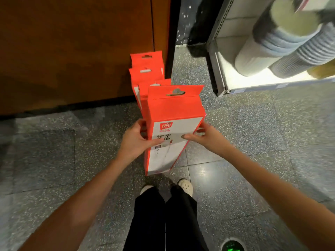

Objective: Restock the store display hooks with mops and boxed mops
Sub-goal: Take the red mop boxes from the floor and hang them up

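Orange box (172, 127), tall and stiff-looking, clamped between left hand (135, 140) and right hand (206, 137) at its sides. Likely light, crushable card; hang slot (175, 92) beyond the hands is free.

So I'm looking down at the boxed mop (174, 127), which is standing upright just ahead of the shoes (184, 185), the left hand (137, 140) gripping its left edge and the right hand (206, 136) its right. Three more boxes (146, 69) are lining up right behind it, beside the wooden panel (72, 51) on the left. The shelf unit (219, 73) is sitting off right, mop heads (282, 42) hanging over its base.
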`<state>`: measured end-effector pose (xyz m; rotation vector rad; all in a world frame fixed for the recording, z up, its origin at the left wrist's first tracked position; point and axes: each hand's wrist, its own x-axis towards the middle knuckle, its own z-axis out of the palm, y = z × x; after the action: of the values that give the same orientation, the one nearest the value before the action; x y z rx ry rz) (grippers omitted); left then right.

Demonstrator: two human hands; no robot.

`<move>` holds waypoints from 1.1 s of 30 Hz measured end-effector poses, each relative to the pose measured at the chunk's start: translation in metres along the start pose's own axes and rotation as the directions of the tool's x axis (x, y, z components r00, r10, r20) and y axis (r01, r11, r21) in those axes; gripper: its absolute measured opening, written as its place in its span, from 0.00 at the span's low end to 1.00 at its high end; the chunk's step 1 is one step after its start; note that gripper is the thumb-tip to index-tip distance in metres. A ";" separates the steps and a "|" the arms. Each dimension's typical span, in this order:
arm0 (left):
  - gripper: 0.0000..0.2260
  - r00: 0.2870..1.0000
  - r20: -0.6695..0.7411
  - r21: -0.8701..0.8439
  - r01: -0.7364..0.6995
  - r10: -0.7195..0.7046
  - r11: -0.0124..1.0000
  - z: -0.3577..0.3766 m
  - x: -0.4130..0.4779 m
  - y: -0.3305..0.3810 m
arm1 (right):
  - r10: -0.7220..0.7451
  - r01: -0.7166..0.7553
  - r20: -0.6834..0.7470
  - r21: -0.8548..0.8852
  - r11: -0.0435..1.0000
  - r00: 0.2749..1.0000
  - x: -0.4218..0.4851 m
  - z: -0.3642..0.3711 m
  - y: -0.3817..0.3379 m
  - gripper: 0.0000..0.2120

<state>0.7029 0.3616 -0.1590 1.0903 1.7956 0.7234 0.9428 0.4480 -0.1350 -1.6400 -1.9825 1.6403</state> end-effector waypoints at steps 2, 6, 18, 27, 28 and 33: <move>0.28 0.996 0.003 0.013 -0.087 0.087 0.996 -0.033 -0.016 0.060 | -0.044 0.045 -0.034 0.027 0.999 0.998 -0.033 -0.029 -0.044 0.28; 0.24 0.969 -0.008 0.005 -0.245 0.245 0.969 -0.094 -0.049 0.188 | -0.137 0.154 -0.116 0.147 0.977 0.984 -0.103 -0.085 -0.146 0.22; 0.32 0.724 0.069 -0.132 -0.676 0.687 0.725 -0.135 -0.111 0.492 | -0.341 0.556 -0.589 0.228 0.799 0.733 -0.276 -0.256 -0.283 0.23; 0.29 0.565 0.198 -0.328 -0.732 0.801 0.598 -0.025 -0.134 0.672 | -0.346 0.681 -0.805 0.096 0.726 0.482 -0.384 -0.406 -0.256 0.28; 0.27 0.548 0.221 -0.329 -0.737 0.807 0.591 -0.005 -0.136 0.687 | -0.341 0.678 -0.811 0.091 0.729 0.475 -0.392 -0.424 -0.244 0.28; 0.22 0.493 0.231 -0.396 -0.740 0.839 0.543 0.115 -0.134 0.767 | -0.304 0.650 -0.846 0.064 0.758 0.437 -0.438 -0.530 -0.175 0.34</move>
<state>1.1254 0.5855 0.4662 1.7716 0.7215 1.1275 1.3498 0.4922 0.4442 -1.1327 -1.3206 0.7401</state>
